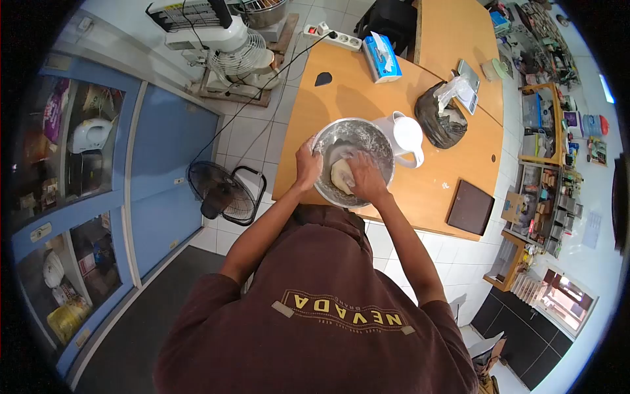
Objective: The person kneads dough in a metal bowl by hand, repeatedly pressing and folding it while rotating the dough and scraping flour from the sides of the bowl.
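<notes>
A floury metal bowl (377,141) stands at the near edge of the wooden table (420,197). Inside it lies a pale lump of dough (342,176). My left hand (307,164) grips the bowl's left rim, fingers outside and thumb toward the inside. Reaching into the bowl from the right, my right hand (367,176) rests against the dough's right side with its floury fingers stretched out. A white pitcher (405,134) stands just right of the bowl.
A black plastic bag (441,125), a digital scale (467,98), a blue tissue pack (382,58) and a brown tray (470,207) are on the table. A power strip (333,38) lies at its far left edge. A black fan (226,194) stands on the floor at left.
</notes>
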Available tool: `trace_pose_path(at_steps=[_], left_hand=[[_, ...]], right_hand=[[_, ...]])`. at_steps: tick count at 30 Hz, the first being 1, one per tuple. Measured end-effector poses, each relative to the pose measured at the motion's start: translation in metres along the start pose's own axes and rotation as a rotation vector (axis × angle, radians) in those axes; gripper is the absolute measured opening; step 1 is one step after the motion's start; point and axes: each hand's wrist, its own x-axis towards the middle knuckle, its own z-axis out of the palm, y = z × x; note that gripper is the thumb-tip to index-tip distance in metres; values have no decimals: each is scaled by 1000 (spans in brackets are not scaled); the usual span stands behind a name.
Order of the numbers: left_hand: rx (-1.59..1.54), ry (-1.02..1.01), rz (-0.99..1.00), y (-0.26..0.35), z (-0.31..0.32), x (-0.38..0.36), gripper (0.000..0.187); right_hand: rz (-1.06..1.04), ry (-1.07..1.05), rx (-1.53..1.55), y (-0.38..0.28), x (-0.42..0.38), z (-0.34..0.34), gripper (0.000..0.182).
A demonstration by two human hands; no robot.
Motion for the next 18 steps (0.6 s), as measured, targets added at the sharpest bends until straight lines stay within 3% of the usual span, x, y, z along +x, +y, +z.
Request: trace_pose_path(at_steps=[5,8,11,14,18], left_hand=[[18,-20,-67,0,0,1,47],[31,-14,16,15,-3,-10,45],[134,94,226,-15,9,-14,42],[103,28,-49,-11,6,-2,36],[-43,20,-170,26,1,0,46]], right_hand=[[-4,-141,-93,-14,7,3,65],[96,-158,-117,-25,14,8,67],[190,-107,-101,-26,24,13,67],[262,-79,-38,-22,45,11,67],[466,33,53,-21,72,7,62]])
